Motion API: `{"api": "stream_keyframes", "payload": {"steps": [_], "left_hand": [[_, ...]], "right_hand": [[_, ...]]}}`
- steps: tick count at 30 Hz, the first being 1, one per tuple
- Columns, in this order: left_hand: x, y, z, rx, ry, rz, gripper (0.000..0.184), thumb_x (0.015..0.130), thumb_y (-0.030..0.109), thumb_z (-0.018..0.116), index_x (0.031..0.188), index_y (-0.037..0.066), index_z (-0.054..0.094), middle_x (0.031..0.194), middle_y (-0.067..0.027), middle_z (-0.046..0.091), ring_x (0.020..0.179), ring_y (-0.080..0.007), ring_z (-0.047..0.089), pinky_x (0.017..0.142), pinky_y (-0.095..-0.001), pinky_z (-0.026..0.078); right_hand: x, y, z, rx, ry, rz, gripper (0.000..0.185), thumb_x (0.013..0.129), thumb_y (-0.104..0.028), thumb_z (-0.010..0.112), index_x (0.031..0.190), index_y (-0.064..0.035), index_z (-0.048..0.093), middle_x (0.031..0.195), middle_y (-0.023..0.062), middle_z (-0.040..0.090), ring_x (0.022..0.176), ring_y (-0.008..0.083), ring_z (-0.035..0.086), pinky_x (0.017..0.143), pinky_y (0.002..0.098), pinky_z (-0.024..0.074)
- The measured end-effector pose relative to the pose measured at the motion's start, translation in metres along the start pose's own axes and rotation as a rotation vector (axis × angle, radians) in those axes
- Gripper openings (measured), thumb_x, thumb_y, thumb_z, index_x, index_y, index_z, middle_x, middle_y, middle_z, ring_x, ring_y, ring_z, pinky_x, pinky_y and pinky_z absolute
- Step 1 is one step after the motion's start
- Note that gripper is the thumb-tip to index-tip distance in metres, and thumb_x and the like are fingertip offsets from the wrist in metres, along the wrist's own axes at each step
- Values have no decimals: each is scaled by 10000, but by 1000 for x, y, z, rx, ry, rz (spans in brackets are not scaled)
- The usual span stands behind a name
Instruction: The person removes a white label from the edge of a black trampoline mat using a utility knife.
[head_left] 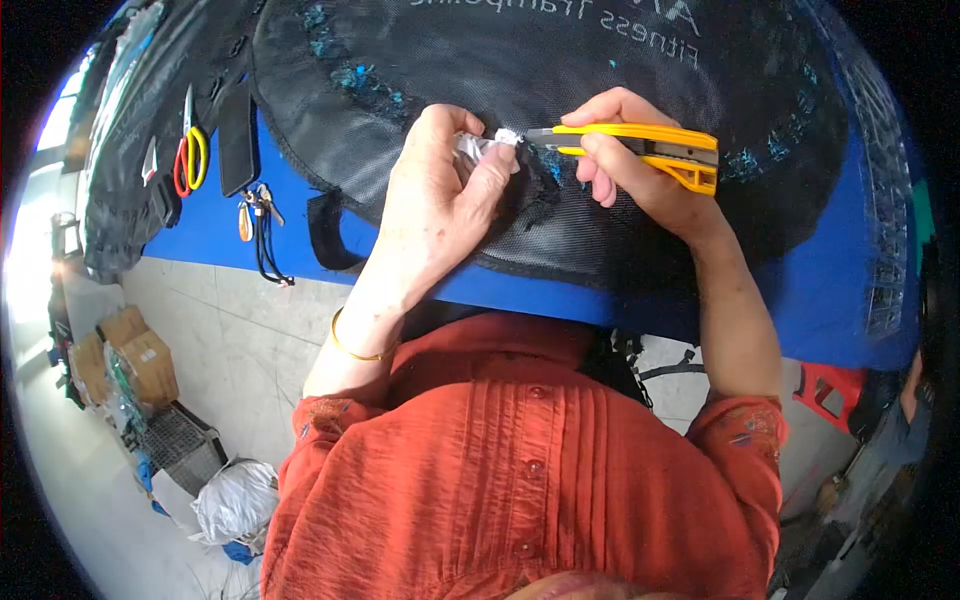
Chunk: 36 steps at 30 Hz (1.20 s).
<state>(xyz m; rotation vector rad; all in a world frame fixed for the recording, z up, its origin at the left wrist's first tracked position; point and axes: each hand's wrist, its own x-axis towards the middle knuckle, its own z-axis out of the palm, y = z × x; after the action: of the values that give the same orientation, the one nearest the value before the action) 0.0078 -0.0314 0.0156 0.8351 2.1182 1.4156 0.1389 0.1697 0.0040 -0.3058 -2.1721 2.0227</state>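
Note:
My left hand (440, 195) is closed round a crumpled white piece (508, 137), perhaps cloth or paper, pinched between thumb and fingers. In my right hand (630, 155) is a yellow utility knife (660, 148), its blade pointing left and its tip close to the white piece; whether they touch I cannot tell. Below both hands lies a round black mesh trampoline mat (560, 235) with mirrored "Fitness Trampoline" lettering. Blue scraps and frayed threads (365, 80) dot a curved band on the mat.
The mat rests on a blue-covered table (450, 291). To the left are scissors (190, 150) with red and yellow handles, a black phone (238, 138) and keys (262, 208) on a cord. Cardboard boxes (140, 350) and a white bag (237, 502) stand on the floor.

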Motion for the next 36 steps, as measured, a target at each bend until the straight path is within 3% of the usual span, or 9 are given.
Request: {"api": "stream_keyframes", "payload": {"steps": [9,13,18,20,22,25,29,34,36], "left_hand": [[-25,6,-25,231,72,159,394,902,144,741,1174,-41,523,1054,-229,551,839,-365,612,766,-427,528],[-41,5,-45,322,153,245,313,891,112,732,1109,-20,552,1052,-213,554,721,-314,610,690,-402,520],[-73,41,-91,-284,196,199,198,957,121,734,858,32,587,738,40,539,680,-29,457,568,-220,373],[-90,56,-117,-290,197,481,161,958,59,688,839,17,588,749,15,552,695,-50,469,597,-230,383],[-113,76,-138,-290,163,679,406,1013,361,532,796,17,519,810,-118,536,724,-195,544,665,-338,463],[-131,98,-166,-530,-135,1127,464,968,506,628,740,106,569,745,6,528,719,-191,513,658,-348,439],[-158,127,-168,-1023,-425,1475,360,892,114,687,552,67,582,556,-32,573,421,-127,474,464,-294,438],[-171,133,-158,-1173,-574,1580,328,874,-21,594,552,16,548,538,-154,508,454,-253,507,520,-425,544],[-175,138,-143,-1178,-387,1225,547,980,107,630,467,152,444,495,-17,523,490,-175,630,671,-212,545]], "right_hand": [[0,-1,3,9,53,-35,200,1027,-173,590,1168,-35,623,810,32,657,628,59,590,558,216,496],[3,1,1,47,72,2,223,1030,-174,586,1187,-16,600,811,65,663,613,85,604,554,236,508],[0,-3,5,36,115,11,241,1026,-188,595,1193,-14,597,805,72,669,617,86,617,552,229,513],[-1,-3,7,36,129,4,252,1020,-202,607,1190,-16,604,808,73,672,619,84,617,554,228,513],[-2,-3,9,35,143,5,254,1014,-208,616,1184,-20,608,807,74,669,614,88,613,554,232,513],[-1,-2,10,40,151,0,240,1014,-206,614,1173,-27,609,798,73,662,610,91,607,552,236,510],[-3,-5,15,26,191,5,202,1016,-204,598,1153,-58,622,798,57,675,609,78,610,551,224,503],[-3,-4,17,5,211,4,204,1016,-212,602,1151,-61,626,805,50,675,614,71,606,559,219,499],[-4,-3,17,-2,210,-10,210,1016,-215,606,1158,-61,627,810,48,676,622,68,607,566,215,497]]}}
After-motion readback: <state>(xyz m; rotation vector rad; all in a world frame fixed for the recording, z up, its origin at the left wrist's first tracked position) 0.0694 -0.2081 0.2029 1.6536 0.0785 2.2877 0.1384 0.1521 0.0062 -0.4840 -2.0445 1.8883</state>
